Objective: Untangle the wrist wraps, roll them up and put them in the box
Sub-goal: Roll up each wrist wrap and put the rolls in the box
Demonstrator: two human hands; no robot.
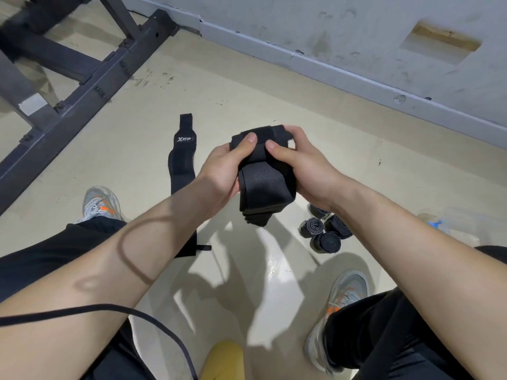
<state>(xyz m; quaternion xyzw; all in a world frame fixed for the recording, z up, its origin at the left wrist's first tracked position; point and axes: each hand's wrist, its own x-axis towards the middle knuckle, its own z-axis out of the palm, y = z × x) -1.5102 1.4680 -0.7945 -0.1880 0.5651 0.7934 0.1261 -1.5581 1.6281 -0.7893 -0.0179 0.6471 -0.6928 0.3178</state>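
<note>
Both hands hold one black wrist wrap above the floor, partly rolled, its loose end hanging down. My left hand grips its left side with the thumb pressed on top. My right hand grips the right side, thumb on top too. A second black wrap with a white logo lies flat and stretched out on the floor to the left, partly hidden by my left forearm. Several rolled black wraps lie on the floor under my right forearm. No box is in view.
A black metal gym frame runs across the upper left. A grey wall with its skirting crosses the upper right. My two shoes stand on the beige floor. A black cable crosses my left arm.
</note>
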